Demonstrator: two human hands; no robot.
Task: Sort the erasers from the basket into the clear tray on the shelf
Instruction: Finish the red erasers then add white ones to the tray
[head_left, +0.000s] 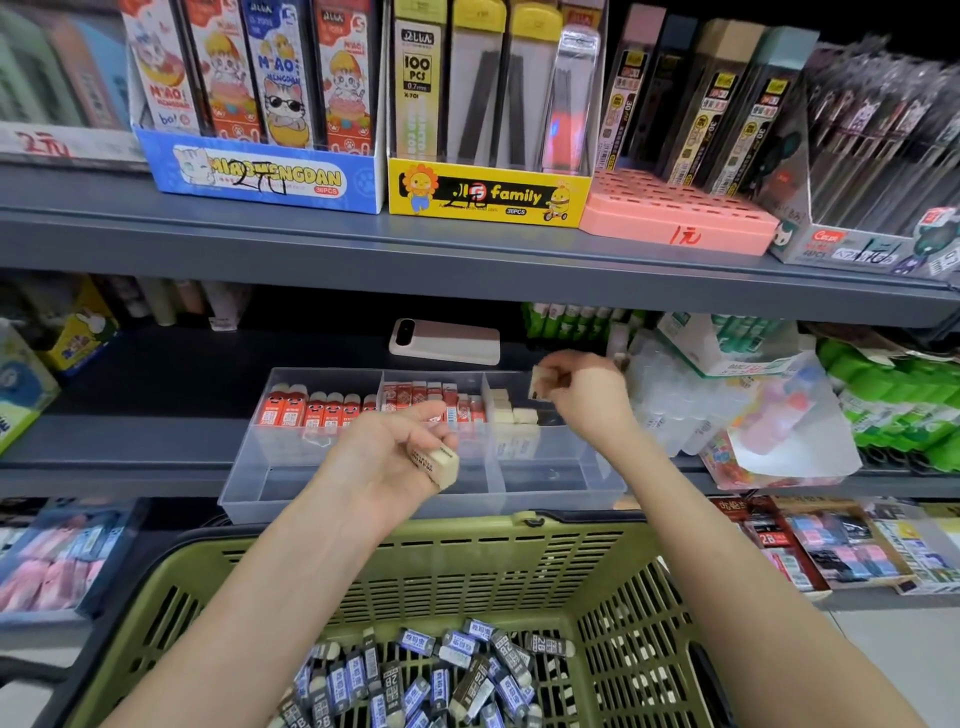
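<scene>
A clear tray (363, 496) with three compartments sits on the middle shelf. Red-sleeved erasers (311, 410) fill the back of its left compartment, red-and-white ones (431, 397) the middle, plain cream erasers (511, 413) the right. My left hand (400, 457) hovers over the middle compartment, shut on cream erasers (441, 465). My right hand (582, 395) is over the right compartment, pinching one cream eraser (540, 384). Below, a green basket (519, 551) holds several blue-and-grey sleeved erasers (447, 670).
A pink phone (444, 340) lies on the shelf behind the tray. A clear plastic bag of small items (748, 415) crowds the tray's right side. Boxes of pencil leads (488, 192) stand on the upper shelf. More eraser packs (810, 540) lie on the lower shelf.
</scene>
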